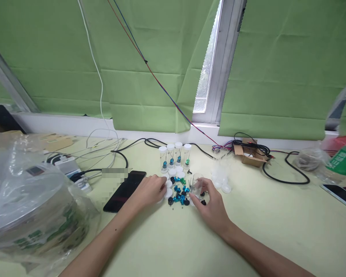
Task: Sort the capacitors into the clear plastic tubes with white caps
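Note:
My right hand [211, 204] grips an uncapped clear vial [196, 181] between thumb and fingers, just right of a small pile. In that pile lie several blue metallic parts [178, 198], a few black round pieces [170, 201] and a green part [182, 181]. My left hand [152, 188] is closed at the pile's left side, next to several white caps [168, 193]; its fingertips are hidden, so what it holds cannot be made out. Behind the pile stand several white-capped clear vials [170, 157], upright, with blue or green parts inside.
A black phone [125, 191] lies beside my left forearm. Bagged at far left is a large tub [40, 219], near a power strip [70, 171]. Clear plastic pieces [219, 176], a cardboard box [249, 156] with cables and another phone [341, 197] are to the right.

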`<state>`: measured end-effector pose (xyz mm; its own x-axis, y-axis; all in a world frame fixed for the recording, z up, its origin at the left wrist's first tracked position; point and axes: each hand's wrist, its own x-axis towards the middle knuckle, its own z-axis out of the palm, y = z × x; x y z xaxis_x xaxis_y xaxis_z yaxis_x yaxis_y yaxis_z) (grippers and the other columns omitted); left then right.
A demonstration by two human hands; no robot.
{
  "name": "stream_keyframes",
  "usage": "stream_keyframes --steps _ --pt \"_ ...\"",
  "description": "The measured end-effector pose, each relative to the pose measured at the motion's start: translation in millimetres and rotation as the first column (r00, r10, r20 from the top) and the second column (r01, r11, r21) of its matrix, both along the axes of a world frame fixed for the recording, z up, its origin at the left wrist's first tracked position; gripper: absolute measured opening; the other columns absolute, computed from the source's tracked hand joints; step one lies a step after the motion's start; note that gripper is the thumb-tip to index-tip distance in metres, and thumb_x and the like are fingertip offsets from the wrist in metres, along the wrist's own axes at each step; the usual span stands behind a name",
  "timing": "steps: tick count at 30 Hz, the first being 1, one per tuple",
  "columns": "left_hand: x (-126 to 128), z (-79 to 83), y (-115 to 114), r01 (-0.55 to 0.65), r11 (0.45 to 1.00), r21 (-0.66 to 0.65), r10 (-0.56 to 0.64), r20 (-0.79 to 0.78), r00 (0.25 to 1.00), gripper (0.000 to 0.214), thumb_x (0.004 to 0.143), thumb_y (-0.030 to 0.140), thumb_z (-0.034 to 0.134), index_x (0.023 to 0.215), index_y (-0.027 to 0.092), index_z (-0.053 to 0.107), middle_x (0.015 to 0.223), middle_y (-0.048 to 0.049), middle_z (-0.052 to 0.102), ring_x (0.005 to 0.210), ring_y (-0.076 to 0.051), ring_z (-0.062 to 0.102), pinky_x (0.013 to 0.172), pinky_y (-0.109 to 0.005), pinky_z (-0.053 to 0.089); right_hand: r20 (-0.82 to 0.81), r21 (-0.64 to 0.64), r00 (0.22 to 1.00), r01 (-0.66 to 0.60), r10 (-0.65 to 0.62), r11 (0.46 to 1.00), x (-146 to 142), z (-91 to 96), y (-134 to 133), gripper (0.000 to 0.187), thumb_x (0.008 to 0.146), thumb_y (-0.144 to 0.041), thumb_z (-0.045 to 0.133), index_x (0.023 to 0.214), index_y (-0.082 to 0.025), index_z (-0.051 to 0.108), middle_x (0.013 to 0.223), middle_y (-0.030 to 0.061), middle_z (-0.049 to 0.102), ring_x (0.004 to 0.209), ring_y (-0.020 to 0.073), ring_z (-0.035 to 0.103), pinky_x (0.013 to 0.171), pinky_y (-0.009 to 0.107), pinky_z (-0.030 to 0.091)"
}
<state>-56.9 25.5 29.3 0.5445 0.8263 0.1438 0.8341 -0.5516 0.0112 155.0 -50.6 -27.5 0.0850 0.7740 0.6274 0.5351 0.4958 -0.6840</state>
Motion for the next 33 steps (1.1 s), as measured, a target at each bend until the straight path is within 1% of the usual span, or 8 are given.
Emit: stream_keyframes --steps 4,8,13,16,20,25,29,33 --pt "1 1.2 -2 -0.007 1.0 -0.008 0.008 0.039 0.999 0.026 0.086 0.019 0.041 0.06 0.021 0.043 0.055 -0.0031 0.05 0.051 -0.019 0.049 0.052 -0.03 0.016 0.005 -0.018 1.0 -0.004 0.004 1.0 0 -1.3 1 0.035 0.085 -0.024 0.063 0.116 -0.022 0.047 0.096 0.0057 0.062 0.087 0.0201 0.059 0.076 0.034 0.051" --pt "0 1.4 -2 -0.001 1.0 -0.016 0.003 0.103 0.995 0.028 0.088 0.024 0.041 0.06 0.021 0.042 0.055 -0.0028 0.05 0.052 -0.019 0.049 0.052 -0.029 0.018 0.026 -0.025 1.0 0.002 -0.001 1.0 0 -1.6 2 0.037 0.084 -0.023 0.064 0.117 -0.022 0.045 0.094 0.0046 0.062 0.083 0.0196 0.058 0.074 0.034 0.051" --pt "0 2.0 -1 0.011 0.998 -0.062 0.002 0.205 0.979 0.03 0.089 0.029 0.044 0.061 0.02 0.05 0.057 -0.0025 0.055 0.052 -0.017 0.049 0.052 -0.028 0.022 0.029 -0.023 0.999 -0.011 0.012 1.0 0 -1.9 2 0.038 0.085 -0.023 0.062 0.118 -0.022 0.044 0.093 0.0041 0.062 0.084 0.02 0.059 0.074 0.034 0.05" --pt "1 3.3 -2 0.08 0.987 -0.139 -0.034 0.31 0.95 0.028 0.087 0.031 0.047 0.063 0.019 0.057 0.058 -0.001 0.057 0.052 -0.014 0.046 0.051 -0.026 0.026 0.027 -0.031 0.999 -0.018 0.019 0.999 0 -2.2 2 0.039 0.084 -0.022 0.062 0.118 -0.022 0.043 0.093 0.0041 0.062 0.085 0.0201 0.06 0.075 0.034 0.05" --pt "4 4.5 -4 0.193 0.96 -0.203 -0.099 0.399 0.912 0.026 0.083 0.032 0.052 0.063 0.018 0.061 0.052 0.0023 0.05 0.049 -0.011 0.04 0.049 -0.024 0.028 0.022 -0.048 0.999 -0.025 0.026 0.999 0 -2.5 2 0.04 0.084 -0.021 0.063 0.119 -0.022 0.043 0.094 0.0042 0.062 0.086 0.02 0.06 0.076 0.034 0.05" --pt "7 6.4 -10 0.289 0.943 -0.168 -0.202 0.402 0.893 0.016 0.079 0.028 0.057 0.07 0.018 0.066 0.066 -0.0009 0.059 0.061 -0.014 0.05 0.056 -0.024 0.035 0.025 -0.035 0.999 -0.028 0.029 0.999 0 -2.6 3 0.038 0.085 -0.023 0.061 0.118 -0.022 0.043 0.093 0.0044 0.062 0.085 0.0199 0.06 0.075 0.034 0.05" --pt "9 5.7 -14 0.274 0.944 -0.185 -0.2 0.339 0.919 0.009 0.073 0.027 0.062 0.073 0.019 0.067 0.074 -0.0027 0.061 0.065 -0.017 0.053 0.059 -0.026 0.037 0.022 -0.026 0.999 -0.027 0.028 0.999 0 -1.8 2 0.036 0.085 -0.023 0.061 0.118 -0.021 0.044 0.092 0.0047 0.062 0.085 0.02 0.06 0.074 0.033 0.05" --pt "10 1.3 -14 0.27 0.946 -0.18 -0.207 0.304 0.93 0.007 0.071 0.027 0.063 0.073 0.021 0.066 0.076 -0.0022 0.061 0.065 -0.017 0.053 0.058 -0.027 0.036 0.022 -0.035 0.999 -0.027 0.028 0.999 0 -0.6 2 0.036 0.085 -0.022 0.061 0.117 -0.021 0.044 0.092 0.0044 0.062 0.084 0.0199 0.06 0.073 0.033 0.05"
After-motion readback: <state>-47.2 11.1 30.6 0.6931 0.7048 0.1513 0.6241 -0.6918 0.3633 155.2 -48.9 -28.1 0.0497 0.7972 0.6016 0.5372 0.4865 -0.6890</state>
